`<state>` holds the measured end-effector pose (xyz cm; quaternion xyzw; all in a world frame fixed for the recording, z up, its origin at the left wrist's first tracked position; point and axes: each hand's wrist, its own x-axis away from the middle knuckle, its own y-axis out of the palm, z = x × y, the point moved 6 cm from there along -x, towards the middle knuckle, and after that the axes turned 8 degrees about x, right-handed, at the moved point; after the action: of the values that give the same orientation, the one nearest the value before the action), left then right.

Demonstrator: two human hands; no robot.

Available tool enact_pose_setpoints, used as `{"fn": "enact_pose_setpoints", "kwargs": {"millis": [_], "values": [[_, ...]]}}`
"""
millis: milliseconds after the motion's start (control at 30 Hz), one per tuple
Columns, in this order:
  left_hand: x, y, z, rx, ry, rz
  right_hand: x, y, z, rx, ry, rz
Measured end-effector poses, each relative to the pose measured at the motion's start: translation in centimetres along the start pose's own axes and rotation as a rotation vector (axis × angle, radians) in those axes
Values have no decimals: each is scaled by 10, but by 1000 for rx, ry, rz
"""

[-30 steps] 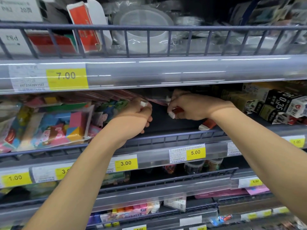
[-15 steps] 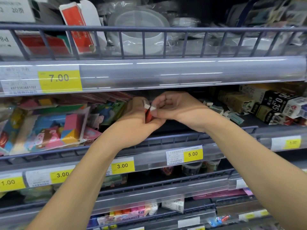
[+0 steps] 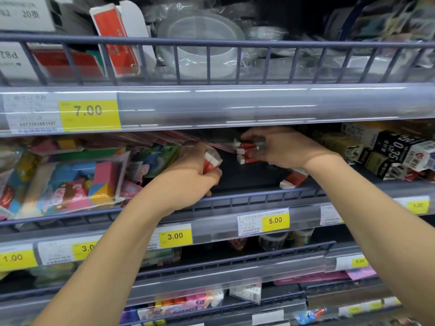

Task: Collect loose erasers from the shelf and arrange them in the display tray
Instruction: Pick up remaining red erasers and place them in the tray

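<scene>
Both hands reach into the middle shelf [image 3: 247, 198]. My left hand [image 3: 190, 172] grips a couple of red-sleeved white erasers [image 3: 210, 162], their white ends sticking up past my fingers. My right hand [image 3: 280, 148] holds a small stack of the same erasers [image 3: 247, 150] from above, white ends pointing left. One more loose eraser [image 3: 293, 178] lies on the dark shelf floor below my right wrist, near the front rail. No display tray is visible.
Colourful packaged eraser sets [image 3: 70, 182] fill the shelf to the left. Black-and-white boxes [image 3: 397, 154] crowd the right side. The shelf above [image 3: 211, 107] hangs low over my hands. Price tags run along the rails, and more shelves with goods lie below.
My hands met at the centre half a second ago around one eraser. They have since parted: the left keeps erasers, and the right has moved right onto a stack.
</scene>
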<state>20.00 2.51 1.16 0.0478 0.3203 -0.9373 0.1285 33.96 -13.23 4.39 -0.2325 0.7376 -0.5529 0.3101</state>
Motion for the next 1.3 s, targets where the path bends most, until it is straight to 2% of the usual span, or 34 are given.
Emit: {"fn": "enact_pose_setpoints", "kwargs": {"millis": [100, 367, 700, 833, 1033, 1200, 1233, 1300], "values": [[1, -1, -1, 0, 5, 15, -10, 15, 10, 211, -67, -129], [-3, -5, -12, 151, -68, 79, -22, 27, 6, 299, -133, -206], [-2, -7, -16, 179, -158, 51, -7, 24, -11, 153, -110, -265], [0, -8, -16, 177, -183, 50, -1, 20, -15, 24, -84, -232], [0, -6, -15, 167, -196, 41, 4, 17, -24, 162, -65, -313], [1, -7, -16, 177, -205, 44, 7, 14, -28, 155, -24, -280], [1, -8, -16, 179, -208, 45, 7, 13, -26, 108, -9, -259], [2, -8, -15, 187, -203, 54, 11, 12, -25, -154, 41, -215]]}}
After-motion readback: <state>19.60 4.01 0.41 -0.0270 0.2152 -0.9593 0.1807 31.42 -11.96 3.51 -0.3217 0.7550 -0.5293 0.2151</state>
